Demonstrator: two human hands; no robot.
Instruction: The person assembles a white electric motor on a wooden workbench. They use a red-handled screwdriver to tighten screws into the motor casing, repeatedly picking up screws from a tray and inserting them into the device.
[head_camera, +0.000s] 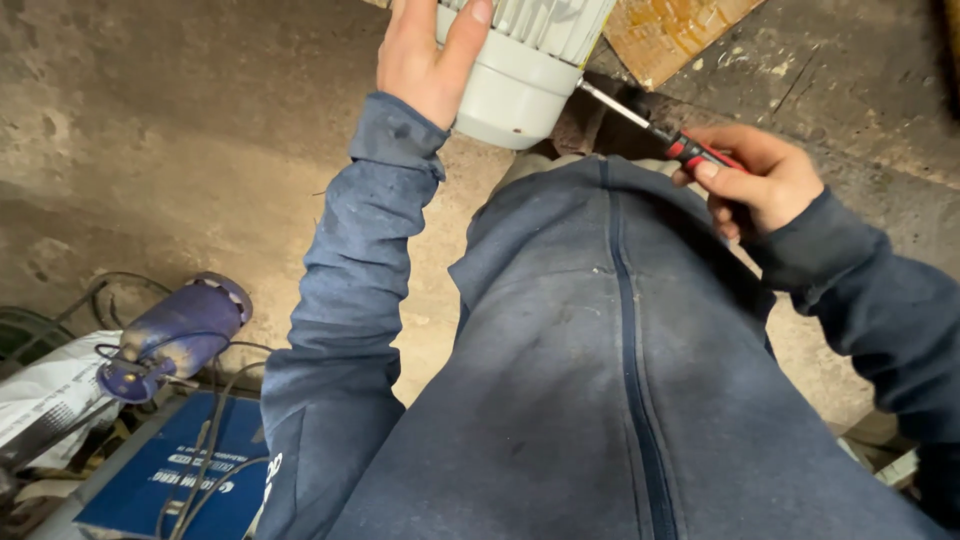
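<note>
Left hand (425, 60) fingers clasp grey motor housing (520, 75); right hand (765, 180) fingers grip screwdriver (650, 125), tip at housing.

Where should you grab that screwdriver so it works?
Grab the screwdriver by its red-and-black handle, coming from the right, as the right hand does. The thin metal shaft points left toward the grey motor, which the left hand steadies, so the handle end is free.

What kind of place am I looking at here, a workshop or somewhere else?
Most likely a rough workshop or garage. The floor is bare, stained concrete; a blue motor-like part lies among loose cables; the left hand steadies a grey ribbed motor housing while the right hand holds a screwdriver.
</note>
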